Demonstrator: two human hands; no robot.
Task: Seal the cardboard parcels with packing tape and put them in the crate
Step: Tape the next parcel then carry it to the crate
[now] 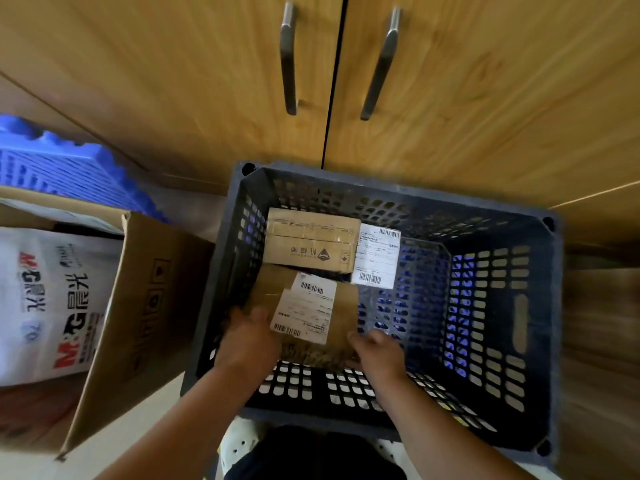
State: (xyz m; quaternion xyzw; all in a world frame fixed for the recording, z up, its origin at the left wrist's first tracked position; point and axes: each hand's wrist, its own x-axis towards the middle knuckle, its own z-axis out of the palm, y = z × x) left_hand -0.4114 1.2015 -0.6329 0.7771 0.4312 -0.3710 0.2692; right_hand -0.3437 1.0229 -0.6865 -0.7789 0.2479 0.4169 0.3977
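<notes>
Two hands hold a cardboard parcel (344, 308) low inside the left half of a dark slatted crate (381, 180), the left hand (247, 336) and the right hand (375, 351) each curled round a near corner; a second parcel (311, 240) lies by the far wall, touching the first. The box is best set down flat, far edge first, and the fingers then drawn clear of the slats. Whether tape seals it is hard to make out around the shipping label (304, 310); the fingertips are hidden beneath; whether it rests on the floor of the crate cannot be told.
</notes>
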